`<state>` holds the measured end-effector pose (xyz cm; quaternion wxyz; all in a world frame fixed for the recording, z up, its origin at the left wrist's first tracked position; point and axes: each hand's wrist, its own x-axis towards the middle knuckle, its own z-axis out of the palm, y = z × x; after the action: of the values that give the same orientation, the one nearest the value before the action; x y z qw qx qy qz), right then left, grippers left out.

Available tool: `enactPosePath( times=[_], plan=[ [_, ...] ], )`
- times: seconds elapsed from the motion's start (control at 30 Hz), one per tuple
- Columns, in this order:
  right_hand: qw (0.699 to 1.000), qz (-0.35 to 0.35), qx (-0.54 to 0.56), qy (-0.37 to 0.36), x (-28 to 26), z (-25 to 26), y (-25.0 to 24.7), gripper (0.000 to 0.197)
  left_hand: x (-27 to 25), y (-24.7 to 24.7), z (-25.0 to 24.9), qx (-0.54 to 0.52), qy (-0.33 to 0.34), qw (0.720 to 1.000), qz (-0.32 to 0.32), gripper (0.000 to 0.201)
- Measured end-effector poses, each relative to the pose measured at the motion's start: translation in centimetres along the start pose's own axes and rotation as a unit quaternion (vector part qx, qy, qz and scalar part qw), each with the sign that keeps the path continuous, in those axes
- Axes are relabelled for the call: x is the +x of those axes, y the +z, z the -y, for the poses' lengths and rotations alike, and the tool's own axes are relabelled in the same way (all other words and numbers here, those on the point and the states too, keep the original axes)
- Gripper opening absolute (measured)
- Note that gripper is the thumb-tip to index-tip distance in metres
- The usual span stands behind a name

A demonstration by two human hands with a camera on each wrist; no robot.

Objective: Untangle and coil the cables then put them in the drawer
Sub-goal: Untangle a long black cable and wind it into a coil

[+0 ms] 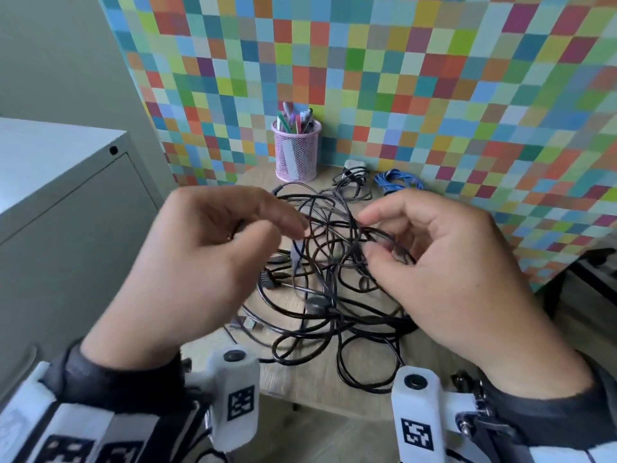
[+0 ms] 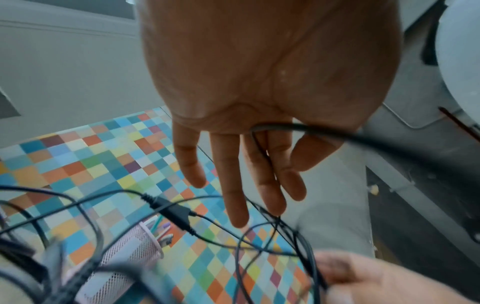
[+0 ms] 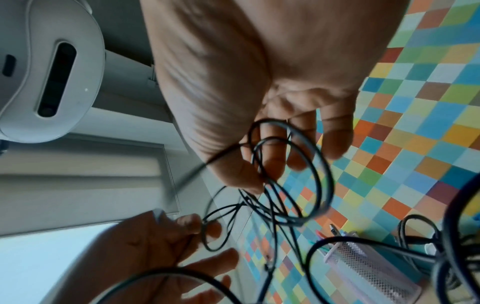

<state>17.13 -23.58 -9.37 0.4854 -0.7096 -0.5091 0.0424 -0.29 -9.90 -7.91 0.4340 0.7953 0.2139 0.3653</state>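
A tangle of black cables (image 1: 320,295) lies on the wooden table (image 1: 300,382), partly lifted between my hands. My right hand (image 1: 370,238) pinches several small loops of a black cable (image 3: 293,170) between thumb and fingers. My left hand (image 1: 287,228) hovers at the left of the tangle with its fingers nearly straight (image 2: 246,174). A thin cable (image 2: 262,164) runs between its index and middle fingers, and a thicker one crosses the palm near the thumb. A black plug joint (image 2: 174,211) hangs in the strands below.
A pink mesh pen cup (image 1: 296,152) stands at the back of the table. Beside it lie a small black cable bundle (image 1: 354,178) and a coiled blue cable (image 1: 397,182). A grey metal cabinet (image 1: 50,195) stands at the left. A chequered wall backs the table.
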Motion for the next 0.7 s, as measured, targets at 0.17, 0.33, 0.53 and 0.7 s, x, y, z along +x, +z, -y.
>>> enactPosePath(
  times=[0.17, 0.33, 0.53, 0.7],
  plan=[
    [0.998, -0.051, -0.009, -0.034, 0.2, -0.6, 0.2, 0.029, 0.2, -1.0, -0.3, -0.040, 0.000, 0.998, -0.044, 0.016],
    [0.996, -0.071, -0.004, -0.056, 0.2, -0.5, 0.3, 0.026, 0.0, -0.5, -0.3, -0.001, -0.034, 0.999, -0.020, 0.009],
    [0.998, -0.030, 0.049, -0.022, 0.1, 0.2, 0.1, 0.026, -0.3, 0.4, -0.7, 0.102, -0.026, 0.994, -0.003, 0.014],
    [0.999, 0.005, 0.029, -0.023, -0.1, 0.4, 0.5, 0.022, -0.5, 1.0, -0.6, 0.190, -0.005, 0.982, -0.010, 0.013]
  ],
)
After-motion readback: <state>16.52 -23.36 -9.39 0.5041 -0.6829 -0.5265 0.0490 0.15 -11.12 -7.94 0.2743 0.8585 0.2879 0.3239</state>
